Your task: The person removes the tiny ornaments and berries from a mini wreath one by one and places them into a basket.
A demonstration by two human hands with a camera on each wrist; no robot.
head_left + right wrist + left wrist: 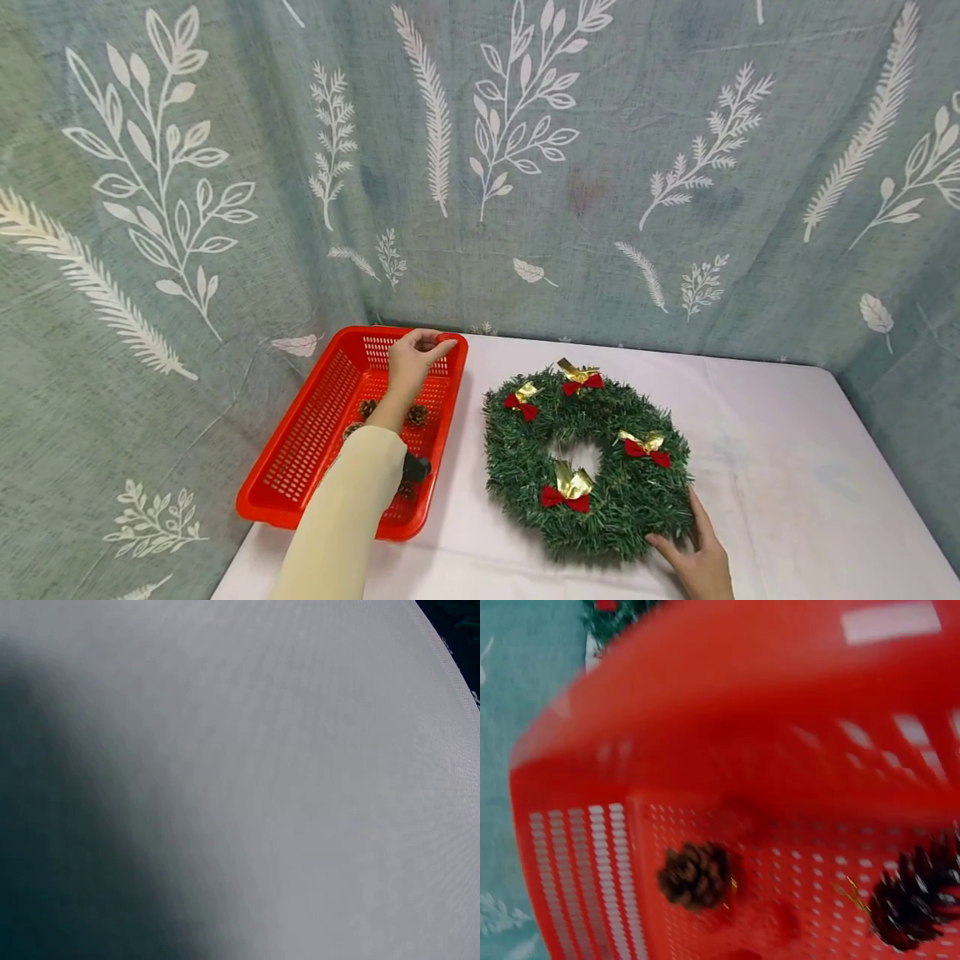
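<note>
Over the far right corner of a red plastic basket (288, 442), my left hand (411, 362) pinches a small red thing (447, 338) between thumb and fingers; its kind is too small to tell. The wreath (517, 475) of green tinsel lies flat on the table, decorated with red bows and gold ribbons, such as the bow (566, 497) near its front. At the wreath's lower right edge, my right hand (701, 554) grips the greenery between thumb and fingers. Neither hand shows in the wrist views.
Inside the basket lie pine cones, among them a small brown cone (694, 876) and a dark, longer one (915, 896), beside blurred red round things (780, 922). A white cloth (787, 467) covers the table. Patterned grey-green curtains (465, 250) hang behind and at the sides.
</note>
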